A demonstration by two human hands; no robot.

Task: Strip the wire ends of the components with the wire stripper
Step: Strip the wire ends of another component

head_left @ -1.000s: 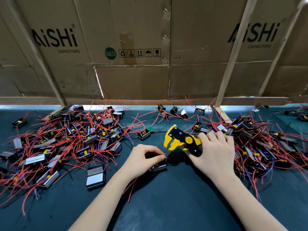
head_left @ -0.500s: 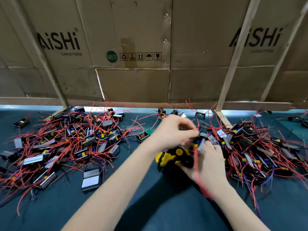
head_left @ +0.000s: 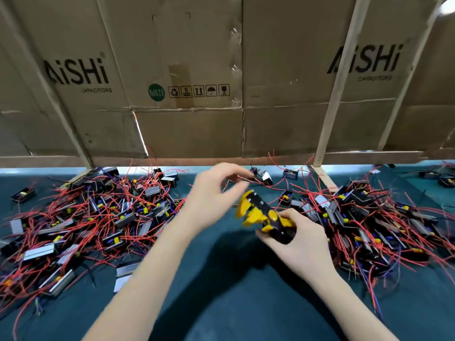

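The right hand (head_left: 304, 244) sat just right of the mat's centre, its fingers curled round the black handles of the wire stripper (head_left: 264, 216). The tool's yellow head pointed up toward eleven o'clock, lifted clear of the mat, and its jaws looked parted, though blur softened the detail.

The left hand (head_left: 214, 195) hovered at about ten o'clock from the stripper, close beside its head. Its fingers were loosely bent with the thumb and forefinger reaching toward one o'clock, where a thin red wire (head_left: 256, 180) ran past the fingertips. The hand was smeared by motion, so I could not tell whether it pinched that wire or merely hung near it.

Both bare forearms came in from six o'clock over the dark green mat (head_left: 221, 303).

At nine o'clock from the hands lay a big tangled heap of components (head_left: 103, 217), small black boxes with silver faces, yellow parts and long red leads. At three o'clock a second heap (head_left: 374, 225) of the same kind crowded right up to the right hand. A few loose units (head_left: 290, 174) lay at twelve o'clock near the mat's far edge, and a single silver-faced one (head_left: 125, 274) sat just beside the left forearm at about eight o'clock.

Beyond the mat, at twelve o'clock, stood a wall of flattened cardboard boxes (head_left: 187, 124) printed with AiSHi CAPACITORS, braced by pale wooden slats (head_left: 332, 107)
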